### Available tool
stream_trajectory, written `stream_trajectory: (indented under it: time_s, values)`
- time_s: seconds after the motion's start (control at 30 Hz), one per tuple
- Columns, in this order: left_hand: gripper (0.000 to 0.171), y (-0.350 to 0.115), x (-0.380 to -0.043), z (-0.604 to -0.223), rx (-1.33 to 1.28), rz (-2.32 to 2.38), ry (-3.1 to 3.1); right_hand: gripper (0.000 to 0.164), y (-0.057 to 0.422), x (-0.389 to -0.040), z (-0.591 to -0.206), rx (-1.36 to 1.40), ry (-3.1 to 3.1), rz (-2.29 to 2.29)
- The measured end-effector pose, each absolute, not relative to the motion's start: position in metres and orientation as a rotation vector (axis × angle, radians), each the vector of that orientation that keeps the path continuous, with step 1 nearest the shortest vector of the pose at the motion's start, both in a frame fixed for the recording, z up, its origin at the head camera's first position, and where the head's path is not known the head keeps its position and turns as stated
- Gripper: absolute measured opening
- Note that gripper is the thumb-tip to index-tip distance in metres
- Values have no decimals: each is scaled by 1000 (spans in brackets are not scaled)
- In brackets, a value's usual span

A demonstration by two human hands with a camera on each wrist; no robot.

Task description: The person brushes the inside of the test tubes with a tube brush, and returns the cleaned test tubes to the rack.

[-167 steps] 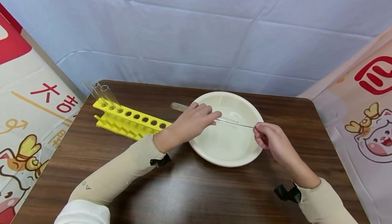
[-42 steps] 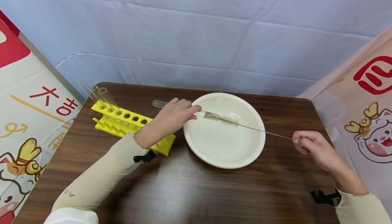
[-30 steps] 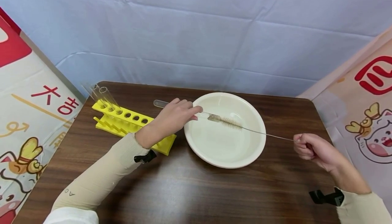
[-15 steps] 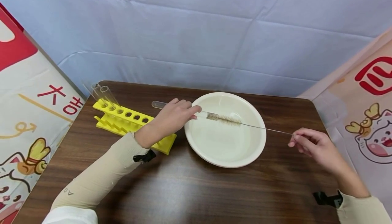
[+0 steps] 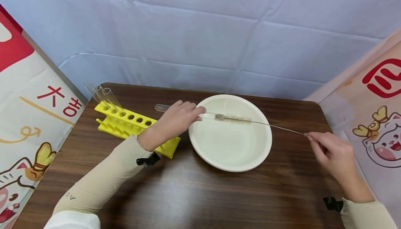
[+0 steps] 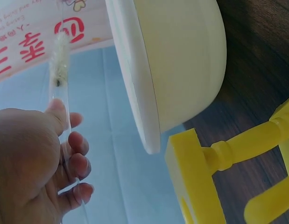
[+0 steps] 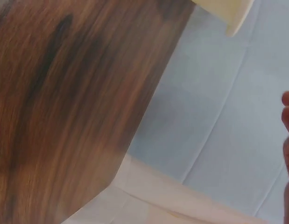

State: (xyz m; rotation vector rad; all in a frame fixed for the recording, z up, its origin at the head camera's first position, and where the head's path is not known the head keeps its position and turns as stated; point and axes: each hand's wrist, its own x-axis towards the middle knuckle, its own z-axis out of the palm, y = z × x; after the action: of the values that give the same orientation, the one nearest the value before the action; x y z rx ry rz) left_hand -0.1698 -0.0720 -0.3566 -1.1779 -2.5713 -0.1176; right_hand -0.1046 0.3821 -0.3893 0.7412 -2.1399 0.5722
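My left hand (image 5: 180, 119) grips a clear glass test tube (image 5: 161, 108) over the left rim of a white basin (image 5: 230, 168). The tube's rounded end sticks out to the left; its mouth points right, above the basin. A test tube brush (image 5: 238, 118) has its tip inside the tube's mouth, while most of its pale bristles show outside. At the far end of the brush's thin wire handle (image 5: 282, 128), my right hand (image 5: 335, 152) pinches it with thumb and forefinger. In the left wrist view the fingers curl round the tube, bristles (image 6: 60, 58) beyond the thumb.
A yellow test tube rack (image 5: 138, 121) stands left of the basin, partly behind the left forearm. Several clear test tubes (image 5: 111, 98) stand in its left holes. Both rest on a brown wooden table (image 5: 194, 197), with a pale cloth backdrop (image 5: 194, 41) behind.
Earlier the brush was deep in the tube with both hands close; since then the right hand has moved right, drawing most bristles out. Lately its hold on the wire has shifted slightly.
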Motion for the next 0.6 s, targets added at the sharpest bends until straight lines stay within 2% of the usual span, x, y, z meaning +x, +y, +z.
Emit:
stream_trajectory:
  time_s: [0.1,0.33,0.6]
  values:
    - [23,-72,-170,-357,-1176,-117,-2595,52,371,-102,-383,737,-2043,505]
    - [23,-71,-170,-357,-1181,-132,-2591,32,354,-102,-382,741,-1854,455]
    - [22,-64,-169,-355,-1199,-141,-2577,29,352,-110,-391,817,-1863,428]
